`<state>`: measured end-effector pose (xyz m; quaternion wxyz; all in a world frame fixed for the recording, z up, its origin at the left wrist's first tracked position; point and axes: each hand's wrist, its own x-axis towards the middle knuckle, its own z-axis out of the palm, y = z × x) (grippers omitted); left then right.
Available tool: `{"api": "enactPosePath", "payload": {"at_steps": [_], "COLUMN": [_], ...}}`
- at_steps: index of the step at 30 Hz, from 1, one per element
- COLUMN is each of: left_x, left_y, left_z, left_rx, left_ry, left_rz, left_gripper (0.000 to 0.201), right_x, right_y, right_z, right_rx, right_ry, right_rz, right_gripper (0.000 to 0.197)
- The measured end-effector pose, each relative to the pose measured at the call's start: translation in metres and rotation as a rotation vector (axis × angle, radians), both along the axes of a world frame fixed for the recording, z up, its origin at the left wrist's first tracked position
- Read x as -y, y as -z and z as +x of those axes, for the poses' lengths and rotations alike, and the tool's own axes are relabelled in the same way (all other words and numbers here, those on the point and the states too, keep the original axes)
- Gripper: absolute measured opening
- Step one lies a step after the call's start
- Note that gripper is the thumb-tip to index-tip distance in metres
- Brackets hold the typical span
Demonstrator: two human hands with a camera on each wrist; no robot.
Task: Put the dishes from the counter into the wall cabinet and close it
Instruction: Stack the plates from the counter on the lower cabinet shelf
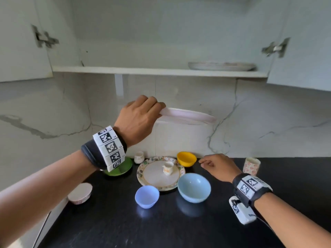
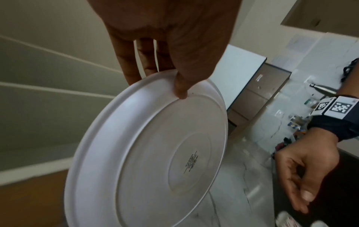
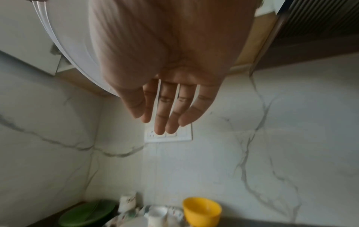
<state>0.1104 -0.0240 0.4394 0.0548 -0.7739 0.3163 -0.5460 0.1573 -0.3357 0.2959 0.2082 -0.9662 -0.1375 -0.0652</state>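
White and plain, a plate (image 1: 189, 116) hangs in the air between the counter and the cabinet shelf (image 1: 157, 71), pinched at its rim by the left hand (image 1: 138, 119). From the left wrist view the thumb lies across the underside while the fingers (image 2: 128, 67) sit behind the rim — the plate is tilted, its printed base mark facing the camera.

The right hand (image 1: 219, 166) hovers low over the black counter (image 1: 125, 226), just beside a yellow bowl (image 1: 186, 158), holding nothing; its fingers are loose and only slightly bent.

Both cabinet doors stand open. On the right end of the shelf rests a small stack of plates (image 1: 222, 66).

On the counter below sit more dishes: a patterned plate (image 1: 155, 183) with a small cup (image 1: 168, 168) standing on it, a light blue bowl (image 1: 194, 187) touching its right edge, a smaller lavender bowl (image 1: 147, 196) at its front edge. A green plate (image 1: 123, 167) lies partly hidden behind the left wrist, a little white jar (image 1: 139, 157) stands near the wall, a pinkish bowl (image 1: 80, 193) sits at the counter's left edge, and a floral cup (image 1: 251, 165) stands off to the right — behind the right wrist.
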Motion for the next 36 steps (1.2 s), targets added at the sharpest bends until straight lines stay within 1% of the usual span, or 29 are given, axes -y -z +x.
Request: {"api": "enactPosePath", "payload": {"at_steps": [3, 6, 8, 12, 13, 16, 19, 22, 27, 31, 33, 36], "left_x": [0.033, 0.058, 0.072, 0.091, 0.098, 0.107, 0.113, 0.118, 0.124, 0.124, 0.124, 0.125], "left_y": [-0.04, -0.075, -0.099, -0.139, -0.153, -0.178, -0.198, -0.205, -0.194, -0.178, -0.172, -0.166], "left_z": [-0.007, -0.012, -0.01, -0.002, 0.002, 0.014, 0.037, 0.066, 0.125, 0.166, 0.18, 0.199], "left_rx": [0.111, 0.206, 0.258, 0.345, 0.381, 0.408, 0.395, 0.37, 0.291, 0.225, 0.196, 0.19], "left_ry": [0.085, 0.171, 0.218, 0.28, 0.293, 0.294, 0.269, 0.254, 0.201, 0.162, 0.149, 0.143], "left_rz": [-0.027, -0.063, -0.087, -0.145, -0.149, -0.174, -0.214, -0.227, -0.182, -0.161, -0.169, -0.16], "left_gripper": [0.015, 0.02, 0.02, 0.016, 0.017, 0.015, 0.017, 0.015, 0.013, 0.019, 0.02, 0.02], "right_x": [0.035, 0.065, 0.081, 0.102, 0.11, 0.116, 0.121, 0.122, 0.119, 0.121, 0.122, 0.122], "right_y": [-0.039, -0.072, -0.096, -0.14, -0.156, -0.186, -0.214, -0.233, -0.247, -0.244, -0.239, -0.231], "right_z": [-0.002, -0.002, -0.002, 0.001, 0.003, 0.011, 0.024, 0.042, 0.076, 0.102, 0.114, 0.129], "right_rx": [0.152, 0.304, 0.384, 0.52, 0.562, 0.632, 0.657, 0.64, 0.61, 0.549, 0.544, 0.562], "right_ry": [0.077, 0.142, 0.183, 0.199, 0.208, 0.21, 0.212, 0.211, 0.207, 0.265, 0.291, 0.311], "right_rz": [0.039, 0.102, 0.134, 0.087, 0.06, 0.025, 0.007, -0.036, -0.092, -0.182, -0.203, -0.198], "right_gripper": [0.018, 0.015, 0.016, 0.02, 0.021, 0.024, 0.03, 0.037, 0.048, 0.062, 0.068, 0.072]}}
